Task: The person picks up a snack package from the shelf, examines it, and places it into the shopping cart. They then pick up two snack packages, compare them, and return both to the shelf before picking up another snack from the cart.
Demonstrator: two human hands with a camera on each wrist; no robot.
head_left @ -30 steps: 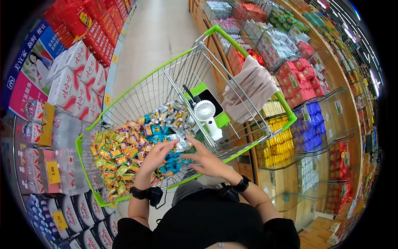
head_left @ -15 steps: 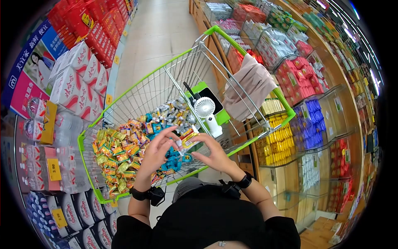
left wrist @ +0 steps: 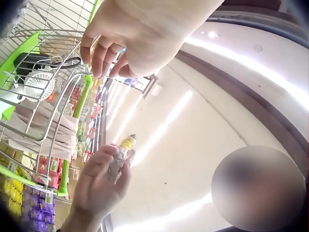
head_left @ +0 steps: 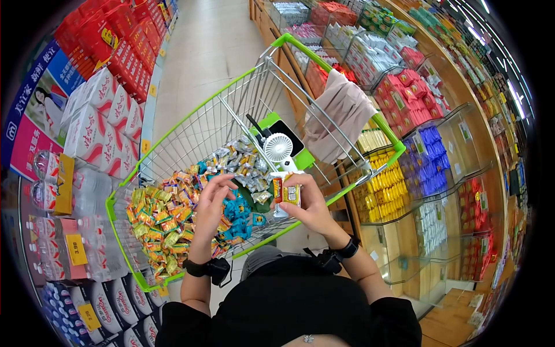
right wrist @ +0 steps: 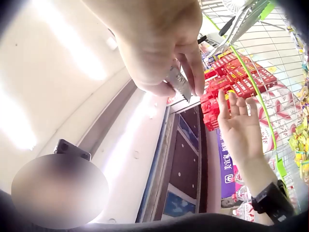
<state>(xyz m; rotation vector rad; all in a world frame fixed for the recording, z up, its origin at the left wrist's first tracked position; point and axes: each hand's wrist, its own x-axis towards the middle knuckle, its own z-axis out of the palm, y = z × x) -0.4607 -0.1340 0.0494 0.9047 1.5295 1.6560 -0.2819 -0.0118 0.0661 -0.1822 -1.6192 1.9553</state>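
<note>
In the head view my right hand [head_left: 315, 205] holds a small wrapped snack packet [head_left: 291, 195], yellow and red with silver ends, between thumb and fingers. The packet's silver end [right wrist: 179, 86] pokes out beyond the fingers in the right wrist view. My left hand [head_left: 211, 202] hovers over the cart to its left, fingers loosely bent and holding nothing. Beneath the hands, the green-rimmed shopping cart [head_left: 285, 39] carries many small wrapped sweets: orange and yellow ones [head_left: 159, 217], teal ones [head_left: 236, 215] and silver ones [head_left: 240, 157].
A white handheld fan [head_left: 278, 147] and a black-screened device [head_left: 287, 136] sit at the cart's child seat. A pale pink cloth [head_left: 338, 118] hangs over its handle side. Snack bins [head_left: 428, 150] line the right; drink cartons [head_left: 107, 124] and bottles [head_left: 95, 222] the left.
My hands came together over the sweets and the packet appeared between them. My right hand has since moved right with it, while the left has drawn away to the left.
</note>
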